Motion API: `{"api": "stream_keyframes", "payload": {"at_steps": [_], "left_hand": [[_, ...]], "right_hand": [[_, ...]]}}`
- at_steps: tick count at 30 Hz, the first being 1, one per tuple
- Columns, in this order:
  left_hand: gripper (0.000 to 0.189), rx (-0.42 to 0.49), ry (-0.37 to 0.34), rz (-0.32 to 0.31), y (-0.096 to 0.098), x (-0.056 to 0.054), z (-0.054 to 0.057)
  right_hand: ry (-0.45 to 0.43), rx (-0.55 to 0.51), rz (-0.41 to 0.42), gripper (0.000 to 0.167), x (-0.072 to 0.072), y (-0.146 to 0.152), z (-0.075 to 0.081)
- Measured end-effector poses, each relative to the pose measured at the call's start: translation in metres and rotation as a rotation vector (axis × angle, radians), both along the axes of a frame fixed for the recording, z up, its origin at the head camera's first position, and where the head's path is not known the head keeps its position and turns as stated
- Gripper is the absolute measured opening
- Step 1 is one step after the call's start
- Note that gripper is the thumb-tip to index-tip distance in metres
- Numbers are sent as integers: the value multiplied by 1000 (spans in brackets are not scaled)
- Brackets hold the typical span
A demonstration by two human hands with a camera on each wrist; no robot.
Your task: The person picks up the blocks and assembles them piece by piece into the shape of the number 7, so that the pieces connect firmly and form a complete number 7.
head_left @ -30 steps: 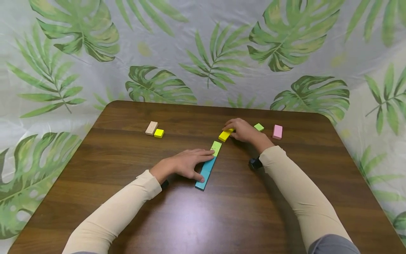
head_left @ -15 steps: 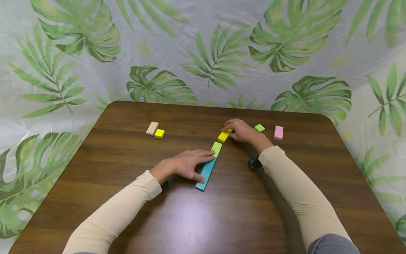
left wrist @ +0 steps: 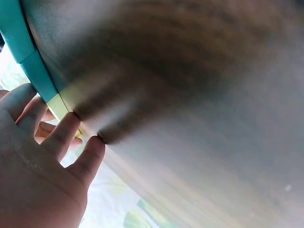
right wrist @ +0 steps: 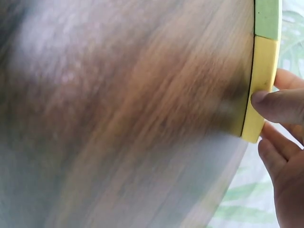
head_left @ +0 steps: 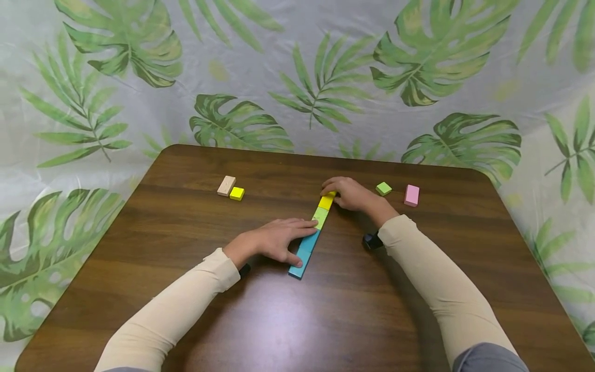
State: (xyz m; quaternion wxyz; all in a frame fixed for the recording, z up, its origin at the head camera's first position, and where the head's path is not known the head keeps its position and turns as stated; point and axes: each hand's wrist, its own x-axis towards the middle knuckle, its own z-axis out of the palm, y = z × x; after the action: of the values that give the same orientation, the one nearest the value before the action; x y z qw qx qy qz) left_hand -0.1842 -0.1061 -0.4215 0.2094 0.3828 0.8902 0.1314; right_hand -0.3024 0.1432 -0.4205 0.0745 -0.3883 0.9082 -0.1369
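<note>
The yellow block point(head_left: 327, 201) is pinched by the right hand point(head_left: 351, 195), its uncovered end butted against the pale green block point(head_left: 321, 213), apparently for end-to-end alignment. Past that joint from the pinch, two blue blocks point(head_left: 310, 242) are set in line; the left hand point(head_left: 278, 241) is laid against green and blue alike, thumb and fingers spread, presumably as a brace.

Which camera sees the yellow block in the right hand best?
The right wrist view: it shows the yellow block up close, both ends in sight, though partly covered. The head view shows it small, its far part hidden by the right hand. The left wrist view shows at most a tiny yellowish sliver.
</note>
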Motion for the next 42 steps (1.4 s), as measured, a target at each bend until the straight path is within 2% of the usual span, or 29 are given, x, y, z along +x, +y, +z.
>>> {"api": "stream_keyframes", "payload": {"at_steps": [13, 42], "left_hand": [[84, -13, 0, 6, 2, 3, 2], [85, 10, -24, 28, 2, 3, 0]], "right_hand": [[25, -13, 15, 36, 3, -3, 1], [7, -17, 1, 40, 5, -5, -1]]}}
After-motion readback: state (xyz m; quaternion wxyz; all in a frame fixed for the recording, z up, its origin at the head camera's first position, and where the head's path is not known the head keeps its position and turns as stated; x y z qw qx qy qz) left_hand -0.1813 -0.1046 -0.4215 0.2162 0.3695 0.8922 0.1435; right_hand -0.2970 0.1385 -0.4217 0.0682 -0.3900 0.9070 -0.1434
